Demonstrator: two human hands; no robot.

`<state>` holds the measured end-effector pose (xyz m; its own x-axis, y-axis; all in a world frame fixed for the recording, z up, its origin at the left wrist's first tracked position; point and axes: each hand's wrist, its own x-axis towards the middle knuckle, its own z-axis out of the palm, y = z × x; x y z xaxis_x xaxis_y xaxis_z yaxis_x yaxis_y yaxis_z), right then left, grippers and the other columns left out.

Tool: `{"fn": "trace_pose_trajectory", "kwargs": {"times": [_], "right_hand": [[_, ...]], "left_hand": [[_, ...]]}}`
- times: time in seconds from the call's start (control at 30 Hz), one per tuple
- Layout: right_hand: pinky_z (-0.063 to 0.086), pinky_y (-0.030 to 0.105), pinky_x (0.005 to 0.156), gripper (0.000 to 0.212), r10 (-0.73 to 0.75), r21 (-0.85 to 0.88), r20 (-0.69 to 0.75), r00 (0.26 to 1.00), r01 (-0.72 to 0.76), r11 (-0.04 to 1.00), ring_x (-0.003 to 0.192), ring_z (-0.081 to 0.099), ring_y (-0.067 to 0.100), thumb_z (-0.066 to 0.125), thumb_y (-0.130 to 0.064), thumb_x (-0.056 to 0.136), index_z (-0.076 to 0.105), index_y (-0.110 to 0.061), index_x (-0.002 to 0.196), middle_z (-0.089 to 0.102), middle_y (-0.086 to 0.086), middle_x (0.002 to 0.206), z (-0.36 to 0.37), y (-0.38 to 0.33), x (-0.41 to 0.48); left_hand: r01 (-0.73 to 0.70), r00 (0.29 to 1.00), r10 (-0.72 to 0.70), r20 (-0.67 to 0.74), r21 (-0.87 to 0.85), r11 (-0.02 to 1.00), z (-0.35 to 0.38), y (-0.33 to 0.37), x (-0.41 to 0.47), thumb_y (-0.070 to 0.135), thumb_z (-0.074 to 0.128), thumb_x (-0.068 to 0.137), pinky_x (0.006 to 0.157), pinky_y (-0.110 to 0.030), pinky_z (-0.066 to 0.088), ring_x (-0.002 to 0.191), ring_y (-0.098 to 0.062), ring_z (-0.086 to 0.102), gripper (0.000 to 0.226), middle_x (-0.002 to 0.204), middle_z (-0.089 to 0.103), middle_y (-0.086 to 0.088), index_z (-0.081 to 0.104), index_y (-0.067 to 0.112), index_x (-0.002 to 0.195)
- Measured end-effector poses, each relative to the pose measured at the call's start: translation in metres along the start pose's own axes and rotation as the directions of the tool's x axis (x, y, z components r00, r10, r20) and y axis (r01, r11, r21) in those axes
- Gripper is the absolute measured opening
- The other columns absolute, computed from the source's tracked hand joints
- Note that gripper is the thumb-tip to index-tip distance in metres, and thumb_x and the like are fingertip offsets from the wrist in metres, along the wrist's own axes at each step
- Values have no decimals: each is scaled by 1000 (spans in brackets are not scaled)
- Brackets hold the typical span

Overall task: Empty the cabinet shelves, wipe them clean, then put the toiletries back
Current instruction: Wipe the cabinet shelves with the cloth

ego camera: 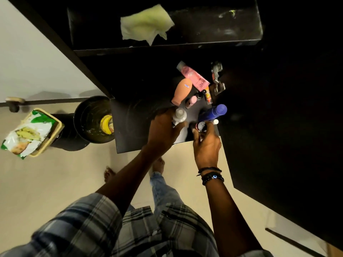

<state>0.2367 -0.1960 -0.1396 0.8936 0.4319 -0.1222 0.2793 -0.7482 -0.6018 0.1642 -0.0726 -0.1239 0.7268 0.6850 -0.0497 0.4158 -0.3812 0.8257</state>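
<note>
Your left hand (163, 132) was curled round a clear bottle (179, 115), just left of the blue bottle (213, 113). Your right hand (206, 145) pinched a small dark bottle (201, 126) by its top, right in front of the blue bottle and all but touching it. Both were over the front edge of the lower shelf (133, 127), and I couldn't tell if either bottle's base was down. The other toiletries sat behind the blue bottle, deeper in than your hands and bunched on the hinge (217, 78) side: small pink bottle (192, 101), peach bottle (181, 91), orange tube (208, 96) and, furthest back, a pink bottle (193, 76). That last one lay flat, long axis diagonal, cap end back-left. I couldn't tell whether the peach one was lying or standing on its cap. The blue bottle looked upright, and your right hand was nearer to it. My read is that any next reach goes forward and slightly right past the blue bottle, so the right hand has the shorter path and the knock-over risk. The cloth (144, 25) lay crumpled well behind and left of the blue bottle, on the upper shelf (204, 25). The phase was ambiguous: could be unloading or restocking. A bin (89, 115) stood on the floor far left of the blue bottle.
</note>
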Motion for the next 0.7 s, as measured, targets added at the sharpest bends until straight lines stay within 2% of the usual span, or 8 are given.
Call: {"fn": "trace_pose_trajectory", "kwargs": {"times": [0.1, 0.2, 0.27, 0.37, 0.5, 0.7], "right_hand": [[56, 46, 77, 33, 54, 4, -20, 998, -54, 999, 87, 67, 28, 60, -20, 92, 51, -12, 123, 68, 11, 99, -1, 4, 3], [56, 43, 75, 30, 77, -13, -24, 997, -77, 997, 85, 67, 28, 59, -23, 93, 52, -12, 120, 69, 10, 97, -3, 4, 8], [55, 38, 74, 28, 74, -12, -20, 997, -74, 997, 84, 66, 27, 58, -24, 94, 52, -12, 118, 68, 10, 97, -4, 3, 11], [50, 29, 73, 29, 84, -13, -17, 996, -84, 996, 85, 65, 25, 59, -23, 93, 53, -9, 118, 68, 10, 98, -6, -1, 16], [55, 40, 80, 33, 78, -9, -11, 997, -79, 997, 90, 65, 28, 62, -23, 92, 53, -9, 120, 67, 11, 102, -7, -3, 17], [57, 38, 78, 33, 85, -11, 4, 996, -85, 996, 85, 67, 25, 63, -25, 91, 54, -9, 119, 69, 9, 97, -13, -5, 11]], "left_hand": [[-58, 998, 57, 29, 16, 998, 15, -1, 8, 27, 72, 81, 80, -23, 52, 94, -18, 67, 34, 102, 71, -6, 63, 7, 106], [-64, 997, 62, 41, 38, 997, 28, 2, 13, 23, 75, 79, 81, -20, 46, 98, -22, 67, 38, 105, 71, -8, 63, 6, 110], [-58, 998, 55, 43, 60, 997, 34, 4, 16, 21, 75, 79, 81, -18, 43, 100, -23, 66, 39, 107, 70, -9, 62, 5, 112], [-53, 998, 50, 49, 46, 998, 42, 5, 19, 17, 72, 80, 88, -25, 48, 105, -23, 64, 42, 114, 68, -9, 59, 7, 119], [-55, 997, 54, 55, 27, 998, 48, 3, 20, 20, 69, 83, 92, -26, 49, 111, -19, 61, 46, 121, 65, -5, 55, 12, 126], [-85, 995, 85, 44, 2, 996, 45, -1, 16, 27, 67, 86, 90, -33, 54, 112, -15, 61, 41, 120, 65, -2, 56, 13, 123]]}}
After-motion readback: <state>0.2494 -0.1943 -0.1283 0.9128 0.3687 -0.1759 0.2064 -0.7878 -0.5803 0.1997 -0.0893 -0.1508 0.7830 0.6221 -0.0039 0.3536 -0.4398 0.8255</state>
